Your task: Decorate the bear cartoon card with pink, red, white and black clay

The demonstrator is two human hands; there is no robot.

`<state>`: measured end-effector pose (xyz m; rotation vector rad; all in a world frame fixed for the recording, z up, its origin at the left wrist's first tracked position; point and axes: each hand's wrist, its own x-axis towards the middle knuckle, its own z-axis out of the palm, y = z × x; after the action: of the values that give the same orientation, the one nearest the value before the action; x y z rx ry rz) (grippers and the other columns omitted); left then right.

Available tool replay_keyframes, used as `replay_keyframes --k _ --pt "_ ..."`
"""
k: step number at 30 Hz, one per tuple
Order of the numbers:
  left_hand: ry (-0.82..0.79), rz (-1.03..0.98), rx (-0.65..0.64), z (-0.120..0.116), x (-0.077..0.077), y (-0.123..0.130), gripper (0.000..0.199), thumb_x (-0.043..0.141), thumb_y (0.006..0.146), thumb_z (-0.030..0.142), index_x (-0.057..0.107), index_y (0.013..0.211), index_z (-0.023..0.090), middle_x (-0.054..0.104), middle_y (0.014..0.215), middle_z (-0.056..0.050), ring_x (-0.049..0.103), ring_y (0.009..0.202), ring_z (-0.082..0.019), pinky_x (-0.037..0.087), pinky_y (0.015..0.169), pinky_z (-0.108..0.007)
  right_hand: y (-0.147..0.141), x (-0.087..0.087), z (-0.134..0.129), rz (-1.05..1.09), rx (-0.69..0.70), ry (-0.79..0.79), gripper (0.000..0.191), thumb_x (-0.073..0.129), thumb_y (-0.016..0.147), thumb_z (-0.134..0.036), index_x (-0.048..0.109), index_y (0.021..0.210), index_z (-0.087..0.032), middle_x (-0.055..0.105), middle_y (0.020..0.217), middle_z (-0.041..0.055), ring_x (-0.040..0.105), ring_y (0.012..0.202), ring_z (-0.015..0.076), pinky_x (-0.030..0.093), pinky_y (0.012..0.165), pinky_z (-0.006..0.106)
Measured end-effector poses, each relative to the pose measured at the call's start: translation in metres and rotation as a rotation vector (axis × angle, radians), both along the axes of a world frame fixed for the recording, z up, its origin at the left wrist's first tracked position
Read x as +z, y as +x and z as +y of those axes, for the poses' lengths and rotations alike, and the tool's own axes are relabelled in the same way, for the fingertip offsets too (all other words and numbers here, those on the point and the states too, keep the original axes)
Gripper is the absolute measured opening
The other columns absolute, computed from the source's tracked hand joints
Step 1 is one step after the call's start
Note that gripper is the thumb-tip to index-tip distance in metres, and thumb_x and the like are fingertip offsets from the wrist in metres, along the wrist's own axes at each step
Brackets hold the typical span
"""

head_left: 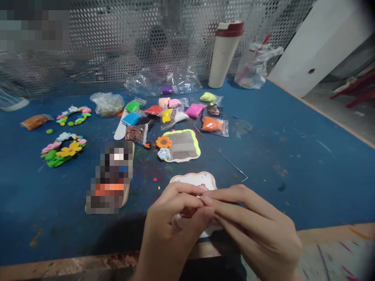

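My left hand (pixel 178 214) and my right hand (pixel 252 222) meet at their fingertips above a white card (pixel 193 178) with a scalloped edge and printed lines. Both are closed in a pinch on what looks like a small piece of pink clay (pixel 199 197), mostly hidden by the fingers. Just beyond the card lies a small mirror (pixel 184 146) with a wavy frame, its top and right side covered in yellow-green clay. An orange clay flower (pixel 163 142) and a light blue clay flower (pixel 164 153) sit at its left side.
Bags of coloured clay, such as the orange bag (pixel 212 124), lie behind the mirror. A bent wire (pixel 225 154) lies right of it. A phone (pixel 109 179) and two flower-decorated rings (pixel 70 149) are at left. A tumbler (pixel 225 54) stands by the mesh panel (pixel 117 47).
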<state>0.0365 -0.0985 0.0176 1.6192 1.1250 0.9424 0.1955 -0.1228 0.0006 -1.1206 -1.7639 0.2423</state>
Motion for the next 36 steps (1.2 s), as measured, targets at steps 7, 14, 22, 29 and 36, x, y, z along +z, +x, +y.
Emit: replay_keyframes --k 7,14,22,29,36 --pt "0.082 0.062 0.021 0.0033 0.0010 -0.0011 0.013 0.063 0.084 0.023 0.073 0.076 0.025 0.069 0.091 0.002 0.065 0.086 -0.012 0.049 0.078 -0.022 -0.0003 -0.0003 0.0011 -0.001 -0.001 -0.021 0.021 0.063 0.082 -0.006 0.072 0.098 -0.018 0.073 0.092 0.0042 0.067 0.080 0.0142 0.056 0.068 0.026" --pt "0.000 0.066 -0.005 0.0028 0.0027 -0.0045 0.021 0.055 0.090 0.026 0.074 0.082 0.029 0.069 0.096 0.002 0.065 0.090 -0.013 0.050 0.077 -0.023 0.0005 -0.0010 -0.0007 0.009 -0.022 -0.006 0.018 0.062 0.082 -0.005 0.072 0.092 -0.017 0.073 0.090 0.0041 0.065 0.077 0.0129 0.054 0.066 0.025" --pt "-0.047 0.001 -0.015 0.0064 -0.0001 -0.0010 0.012 0.065 0.083 0.026 0.071 0.072 0.025 0.065 0.086 0.001 0.060 0.072 -0.011 0.042 0.053 -0.019 -0.0007 -0.0008 0.0005 0.009 -0.011 0.009 0.019 0.063 0.082 -0.005 0.072 0.093 -0.017 0.073 0.091 0.0043 0.065 0.079 0.0129 0.054 0.067 0.025" --pt "-0.113 -0.058 -0.068 0.0062 0.0019 -0.0038 0.018 0.060 0.086 0.025 0.067 0.070 0.021 0.063 0.086 -0.001 0.060 0.077 -0.014 0.046 0.063 -0.023 -0.0008 0.0008 -0.0005 0.001 -0.028 -0.022 0.021 0.066 0.081 -0.008 0.072 0.099 -0.018 0.073 0.091 0.0042 0.067 0.080 0.0135 0.056 0.068 0.023" --pt "-0.116 -0.067 -0.101 0.0085 -0.0020 -0.0039 0.016 0.066 0.083 0.030 0.074 0.071 0.022 0.067 0.086 -0.004 0.061 0.075 -0.016 0.048 0.061 -0.024 -0.0002 0.0034 0.0004 0.034 -0.001 -0.036 0.017 0.065 0.080 -0.007 0.072 0.091 -0.019 0.074 0.086 0.0033 0.069 0.077 0.0132 0.058 0.066 0.023"
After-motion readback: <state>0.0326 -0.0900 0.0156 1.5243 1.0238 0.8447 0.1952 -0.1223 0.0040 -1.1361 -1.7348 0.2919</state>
